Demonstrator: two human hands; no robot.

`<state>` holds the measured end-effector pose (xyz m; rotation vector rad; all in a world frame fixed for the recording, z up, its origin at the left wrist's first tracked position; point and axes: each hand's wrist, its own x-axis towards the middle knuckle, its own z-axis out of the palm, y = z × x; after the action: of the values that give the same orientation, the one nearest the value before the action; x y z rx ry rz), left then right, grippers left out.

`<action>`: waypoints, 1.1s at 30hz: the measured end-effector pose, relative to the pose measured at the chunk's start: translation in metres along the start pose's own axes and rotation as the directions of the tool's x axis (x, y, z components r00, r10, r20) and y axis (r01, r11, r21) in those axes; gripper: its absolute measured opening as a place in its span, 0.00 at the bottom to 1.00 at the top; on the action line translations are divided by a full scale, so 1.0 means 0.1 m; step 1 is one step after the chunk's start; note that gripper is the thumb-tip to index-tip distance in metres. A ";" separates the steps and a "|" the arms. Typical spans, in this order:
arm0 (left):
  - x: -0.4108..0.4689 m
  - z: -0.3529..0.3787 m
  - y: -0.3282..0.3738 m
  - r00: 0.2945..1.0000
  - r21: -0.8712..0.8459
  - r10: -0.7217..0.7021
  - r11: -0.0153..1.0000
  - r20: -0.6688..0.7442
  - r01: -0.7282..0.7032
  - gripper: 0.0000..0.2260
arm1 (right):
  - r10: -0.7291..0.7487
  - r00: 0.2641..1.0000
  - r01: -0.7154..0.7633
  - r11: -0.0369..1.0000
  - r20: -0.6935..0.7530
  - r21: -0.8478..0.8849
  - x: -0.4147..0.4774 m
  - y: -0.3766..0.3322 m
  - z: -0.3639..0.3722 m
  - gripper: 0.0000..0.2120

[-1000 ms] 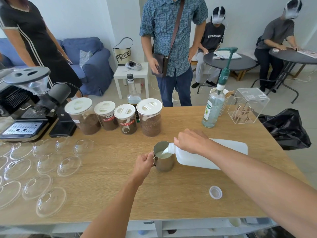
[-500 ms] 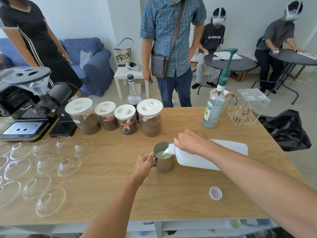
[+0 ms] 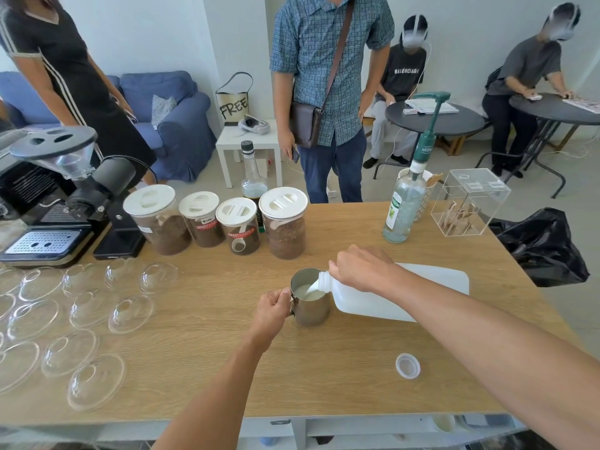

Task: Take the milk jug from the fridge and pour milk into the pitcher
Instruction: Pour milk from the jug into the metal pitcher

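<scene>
A small steel pitcher [image 3: 310, 311] stands on the wooden table [image 3: 201, 358], partly filled with milk. My left hand [image 3: 274, 306] grips its handle from the left. The white plastic milk jug [image 3: 389, 297] lies tipped almost flat, its open neck over the pitcher's rim, and a thin stream of milk runs from it into the pitcher. My right hand [image 3: 363, 269] holds the jug near its neck from above. The jug's white cap [image 3: 407, 365] lies on the table to the right, near the front.
Four lidded jars [image 3: 282, 222] of brown powder stand behind the pitcher. Several clear glass lids [image 3: 97, 381] cover the table's left side beside a coffee machine [image 3: 39, 222]. A pump bottle [image 3: 406, 203] and acrylic box [image 3: 467, 203] stand at the back right. A person stands behind the table.
The milk level in the pitcher has risen a little. Both hands and the jug have kept their places. The person behind the table has shifted slightly.
</scene>
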<state>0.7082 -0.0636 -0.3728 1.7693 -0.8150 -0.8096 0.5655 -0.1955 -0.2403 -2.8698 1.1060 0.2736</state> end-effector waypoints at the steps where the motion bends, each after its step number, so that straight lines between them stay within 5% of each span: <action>1: 0.00 0.00 0.00 1.000 0.003 0.000 1.000 0.001 0.000 0.18 | 0.000 1.000 0.000 1.000 0.000 0.001 0.00 0.00 0.00 0.23; 33: -0.03 -0.01 0.05 1.000 -0.037 0.000 0.999 -0.001 0.000 0.17 | 0.006 1.000 -0.006 1.000 0.011 -0.022 0.00 -0.02 -0.02 0.25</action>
<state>0.7061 -0.0620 -0.3673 1.7369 -0.7947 -0.8189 0.5669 -0.1944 -0.2389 -2.8812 1.1166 0.3033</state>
